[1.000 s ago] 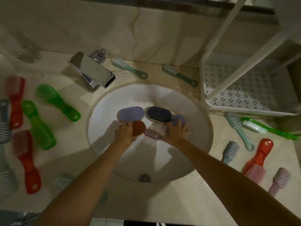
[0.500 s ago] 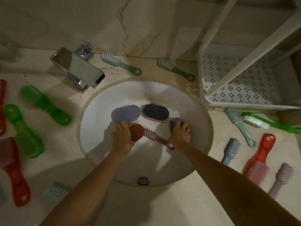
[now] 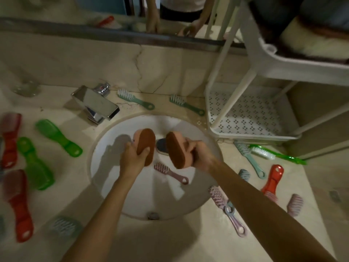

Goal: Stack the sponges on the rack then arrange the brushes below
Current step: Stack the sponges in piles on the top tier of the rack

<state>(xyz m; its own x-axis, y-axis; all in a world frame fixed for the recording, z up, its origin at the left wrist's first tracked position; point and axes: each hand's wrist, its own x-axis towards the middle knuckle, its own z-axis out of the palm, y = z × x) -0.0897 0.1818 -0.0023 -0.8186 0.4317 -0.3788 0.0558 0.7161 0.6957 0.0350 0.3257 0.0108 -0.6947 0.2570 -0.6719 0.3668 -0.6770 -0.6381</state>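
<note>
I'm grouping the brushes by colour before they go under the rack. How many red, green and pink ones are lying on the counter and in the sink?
Red brushes: 3
Green brushes: 3
Pink brushes: 3
Total: 9

A single head-worn wide-angle view looks steeply down from close above the sink (image 3: 105, 173) at frame centre (straight lines bow toward the edges); mirror (image 3: 56, 12) along the top, rack (image 3: 209, 118) upper right.

sink (image 3: 105, 167) white, round | faucet (image 3: 96, 105) chrome | mirror (image 3: 94, 8) above
</note>
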